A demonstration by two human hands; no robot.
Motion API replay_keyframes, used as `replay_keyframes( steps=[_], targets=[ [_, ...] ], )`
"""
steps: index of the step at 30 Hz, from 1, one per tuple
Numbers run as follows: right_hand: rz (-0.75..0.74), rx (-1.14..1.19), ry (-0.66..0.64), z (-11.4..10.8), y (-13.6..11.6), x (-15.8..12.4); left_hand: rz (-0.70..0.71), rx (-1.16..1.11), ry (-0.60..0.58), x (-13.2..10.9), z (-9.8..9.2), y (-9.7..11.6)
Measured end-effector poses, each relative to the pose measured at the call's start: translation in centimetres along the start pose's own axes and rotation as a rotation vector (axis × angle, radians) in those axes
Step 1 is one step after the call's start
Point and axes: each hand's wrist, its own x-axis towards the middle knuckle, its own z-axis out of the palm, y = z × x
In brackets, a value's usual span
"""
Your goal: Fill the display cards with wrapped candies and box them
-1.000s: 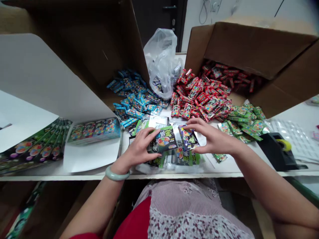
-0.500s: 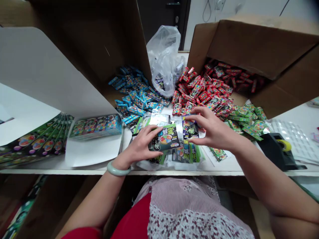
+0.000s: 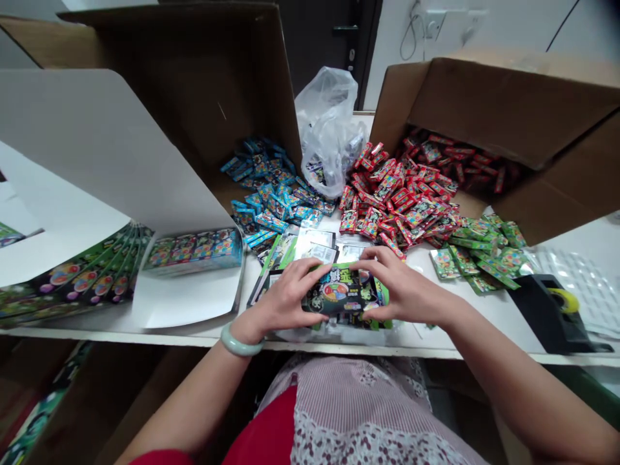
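While the left hand (image 3: 283, 302) and right hand (image 3: 404, 287) gripped a black-and-green packet (image 3: 334, 296), heaps of red packets (image 3: 392, 216) and blue packets (image 3: 271, 187) remained on the desk (image 3: 97, 330).

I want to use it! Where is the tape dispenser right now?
In the head view, the black tape dispenser sits on the right of the table, just right of the pile of green packets.

The left hand (image 3: 285, 300) and the right hand (image 3: 404, 290) face each other, fingers curved inward and closed, just past the worktop's front edge (image 3: 121, 332). The left forearm (image 3: 194, 394) and the right forearm (image 3: 527, 381) angle in from the lower corners.
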Motion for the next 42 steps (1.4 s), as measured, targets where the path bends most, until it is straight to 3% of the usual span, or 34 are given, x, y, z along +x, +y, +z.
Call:
replay_keyframes(
  steps=[5, 7, 15, 19, 22, 26, 30, 32, 34, 38, 40, 42],
  targets=[
    [0.118, 0.098, 0.243, 2.1, 0.1, 0.0, -0.075, 0.057, 0.075, -0.5, -0.1, -0.4],
    [0.151, 0.109, 0.277, 3.0, -0.1, 0.2, -0.102, 0.064, 0.089, -0.7, 0.0, -0.5],
    [0.147, 0.229, 0.064, 2.8, 0.6, 4.3, -0.169, 0.085, 0.098, -2.1, -0.5, -2.0],
    [0.276, 0.449, 0.190, 3.2, 0.3, 6.3, -0.199, 0.091, 0.134, -2.9, -1.1, -2.4],
    [0.328, 0.583, 0.182, 3.9, -0.3, 6.9, -0.196, 0.100, 0.148, -3.2, -1.3, -2.5],
    [0.420, 0.677, 0.333, 4.9, -0.8, 7.0, -0.170, 0.119, 0.150, -3.0, -1.1, -2.5],
    [0.443, 0.737, 0.252, 5.0, -1.3, 6.4, -0.147, 0.082, 0.135, -2.8, -0.9, -2.1],
    [0.389, 0.804, 0.282, 4.4, -1.7, 5.8, -0.171, -0.012, 0.143, -2.9, -1.4, -1.8],
    [0.314, 0.800, 0.401, 3.5, -2.1, 5.0, -0.219, -0.183, 0.182, -3.2, -2.3, -1.7],
    [0.367, 0.773, 0.669, 3.0, -2.2, 3.5, -0.421, -0.814, 0.446, -3.7, -4.7, -1.0],
    [0.426, 0.794, 0.624, 3.9, -2.0, 3.1, -0.518, -1.170, 0.548, -3.4, -5.3, -0.5],
    [0.433, 0.790, 0.497, 5.3, -2.0, 2.9, -0.538, -1.453, 0.583, -2.7, -5.1, -0.2]
  ],
)
